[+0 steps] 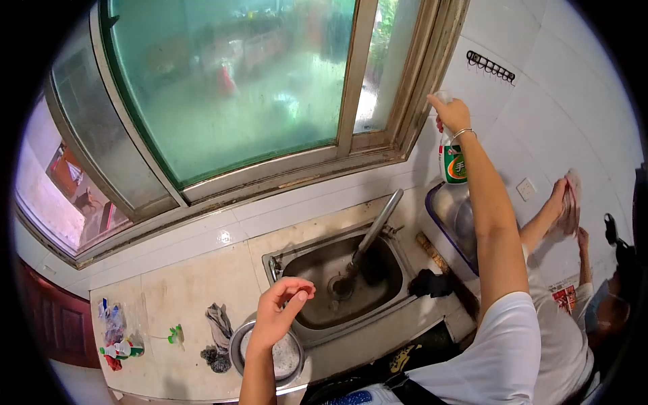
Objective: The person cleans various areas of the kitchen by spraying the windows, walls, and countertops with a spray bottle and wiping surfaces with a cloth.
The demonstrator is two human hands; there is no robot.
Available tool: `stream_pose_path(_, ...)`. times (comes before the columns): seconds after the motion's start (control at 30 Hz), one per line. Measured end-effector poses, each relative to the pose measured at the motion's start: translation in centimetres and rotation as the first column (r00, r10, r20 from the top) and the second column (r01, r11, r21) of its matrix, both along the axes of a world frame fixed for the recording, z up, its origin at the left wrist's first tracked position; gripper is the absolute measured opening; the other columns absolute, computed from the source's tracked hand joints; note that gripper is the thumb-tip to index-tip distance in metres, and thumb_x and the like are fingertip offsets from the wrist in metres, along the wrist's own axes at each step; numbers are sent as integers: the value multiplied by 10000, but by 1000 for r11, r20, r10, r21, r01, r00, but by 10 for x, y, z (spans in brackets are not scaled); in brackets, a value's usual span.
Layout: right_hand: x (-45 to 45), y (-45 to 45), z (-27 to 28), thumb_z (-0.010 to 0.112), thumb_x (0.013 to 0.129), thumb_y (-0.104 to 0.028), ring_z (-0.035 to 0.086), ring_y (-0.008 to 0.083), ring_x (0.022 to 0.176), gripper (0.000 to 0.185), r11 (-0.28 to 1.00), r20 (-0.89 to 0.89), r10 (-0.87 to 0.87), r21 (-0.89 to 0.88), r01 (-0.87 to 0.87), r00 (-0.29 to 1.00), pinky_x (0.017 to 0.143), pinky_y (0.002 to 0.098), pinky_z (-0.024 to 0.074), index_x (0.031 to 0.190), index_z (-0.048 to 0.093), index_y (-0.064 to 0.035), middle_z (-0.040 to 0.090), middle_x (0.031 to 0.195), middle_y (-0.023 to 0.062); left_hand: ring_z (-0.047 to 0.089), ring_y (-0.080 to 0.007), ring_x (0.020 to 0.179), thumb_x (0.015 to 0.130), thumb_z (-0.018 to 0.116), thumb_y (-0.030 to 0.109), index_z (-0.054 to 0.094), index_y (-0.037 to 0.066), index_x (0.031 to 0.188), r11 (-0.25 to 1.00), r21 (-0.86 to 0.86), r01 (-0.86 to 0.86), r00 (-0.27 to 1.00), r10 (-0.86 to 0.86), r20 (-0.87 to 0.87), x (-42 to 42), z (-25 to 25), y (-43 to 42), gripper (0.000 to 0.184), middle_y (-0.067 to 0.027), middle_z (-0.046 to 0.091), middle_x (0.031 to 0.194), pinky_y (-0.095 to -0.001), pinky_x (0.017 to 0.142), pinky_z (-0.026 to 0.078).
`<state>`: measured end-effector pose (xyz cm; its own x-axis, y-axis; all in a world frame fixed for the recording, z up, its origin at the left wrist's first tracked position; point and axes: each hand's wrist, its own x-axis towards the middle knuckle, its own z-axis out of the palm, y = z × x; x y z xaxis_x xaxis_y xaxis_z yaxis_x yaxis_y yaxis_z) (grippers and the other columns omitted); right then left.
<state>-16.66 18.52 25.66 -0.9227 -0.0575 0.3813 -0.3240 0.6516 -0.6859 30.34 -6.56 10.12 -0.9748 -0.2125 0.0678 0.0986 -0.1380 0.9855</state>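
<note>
My right hand [453, 116], raised at the window's right edge, is wrapped around the neck of a spray bottle [453, 162] with a green and white label. The bottle is upright in front of the tiled wall. Lower down, my left hand [278, 310] hangs above a metal basin [294, 375] of foamy water, its fingers loosely curled and nothing visible in them. Beside that hand is the steel sink [358, 317] with its faucet [379, 226].
A grey rag [219, 327] and a dark scouring pad [216, 360] lie left of the basin. Bottles [125, 348] stand farther left. A bin [451, 226] stands right of the sink. At right, another person [563, 344] presses a cloth [572, 202] against the wall.
</note>
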Motion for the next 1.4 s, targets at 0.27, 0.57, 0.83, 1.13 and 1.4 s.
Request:
stream_pose_path(0.27,20,-5,-38,666,812,-492,542,175,395,562,988,218,113,-124,-87,969,375,331,428,687,562,45,560,543,114,624,-138,920,929,604,130,614,16,1071,999,-10,52,998,-52,39,2,-7,4,182,-58,662,980,-275,846,472)
stream_pose_path(0.57,10,-11,-83,674,813,-479,531,183,373,561,990,229,124,35,-136,965,373,331,415,695,578,61,564,552,110,615,-128,919,934,596,115,613,15,1071,1000,9,12,996,-13,87,12,-18,-4,170,-52,662,975,-268,850,472)
stream_pose_path(0.83,24,-28,-77,703,791,-487,520,163,383,554,972,247,196,-174,-155,949,363,325,399,747,610,57,571,590,88,610,-130,922,928,603,107,613,3,1061,1000,10,-7,996,7,88,17,-16,-9,170,-51,649,972,-279,868,472)
stream_pose_path(1.13,42,-69,-91,664,813,-471,547,158,391,518,958,269,239,90,-272,933,396,312,449,676,637,28,567,525,66,614,-133,923,927,603,110,618,2,1055,999,23,-38,995,36,88,27,-21,-16,168,-48,647,968,-278,869,481)
stream_pose_path(1.4,55,-87,-88,639,820,-482,594,188,460,477,918,284,273,209,-338,919,481,323,484,796,677,-7,621,607,116,615,-132,919,936,594,114,616,2,1063,997,34,-76,992,72,107,30,-22,-22,171,-56,645,979,-275,850,482)
